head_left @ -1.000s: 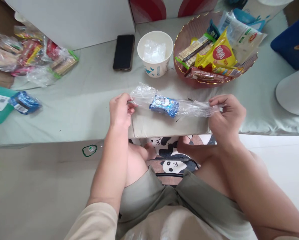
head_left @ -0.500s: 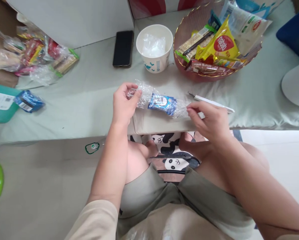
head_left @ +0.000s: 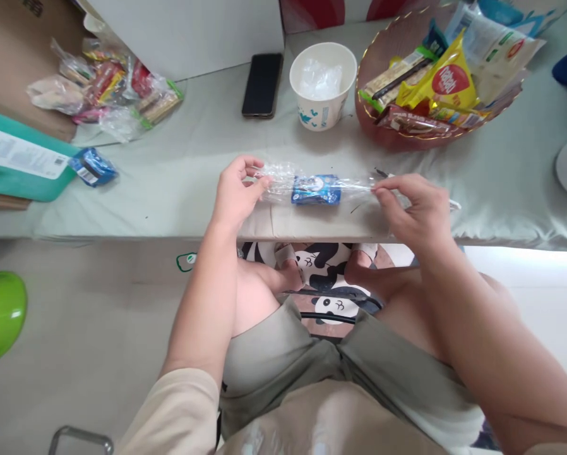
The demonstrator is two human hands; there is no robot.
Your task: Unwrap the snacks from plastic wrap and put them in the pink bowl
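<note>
A small blue packet point(head_left: 316, 189) lies wrapped in clear plastic film point(head_left: 280, 179) above the cloth near the table's front edge. My left hand point(head_left: 242, 188) pinches the film's left end. The film's twisted right end is pinched between thumb and forefinger of my right hand point(head_left: 413, 205). Partly behind my right hand is a white pen-like tool point(head_left: 454, 205), its dark tip showing to the left. Another blue packet point(head_left: 93, 167) rests at the left.
A paper cup point(head_left: 322, 114) with clear plastic inside stands beyond the film, between a phone point(head_left: 262, 85) and a pink bowl point(head_left: 382, 129) of snacks. Wrapped snacks point(head_left: 106, 85) are piled at the back left by a teal-edged box point(head_left: 23, 151).
The film is stretched straighter and its right end is narrower, with my right hand farther from my left. The blue packet now lies level. The whole view has shifted.
</note>
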